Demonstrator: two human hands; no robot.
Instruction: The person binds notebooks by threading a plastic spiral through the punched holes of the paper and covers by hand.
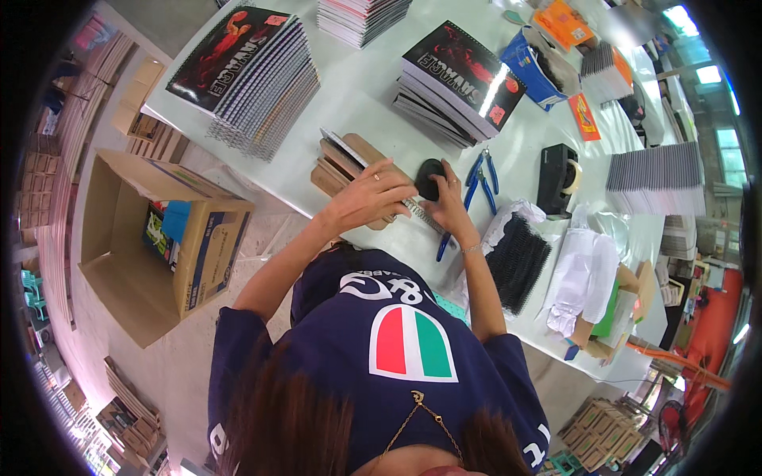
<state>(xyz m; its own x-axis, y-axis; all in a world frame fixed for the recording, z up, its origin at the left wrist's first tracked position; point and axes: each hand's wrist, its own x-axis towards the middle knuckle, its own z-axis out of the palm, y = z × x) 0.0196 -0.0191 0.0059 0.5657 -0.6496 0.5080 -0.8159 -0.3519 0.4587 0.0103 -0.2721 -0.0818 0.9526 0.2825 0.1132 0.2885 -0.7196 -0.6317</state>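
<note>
My left hand (371, 193) lies flat on an unbound notebook with brown card covers (340, 163), pressing it down on the white table (357, 87). My right hand (450, 208) pinches the black spiral wire binding (421, 211) along the notebook's near edge. A small round black object (429, 176) sits just beyond my right fingers; what it is cannot be told. Blue-handled pliers (479, 184) lie right beside my right hand.
Stacks of spiral notebooks with dark covers (460, 79) (246, 71) stand farther back. A bundle of black spiral wires (517, 262) lies in plastic at right, next to a black tape dispenser (558, 176). An open cardboard box (151, 238) sits on the floor at left.
</note>
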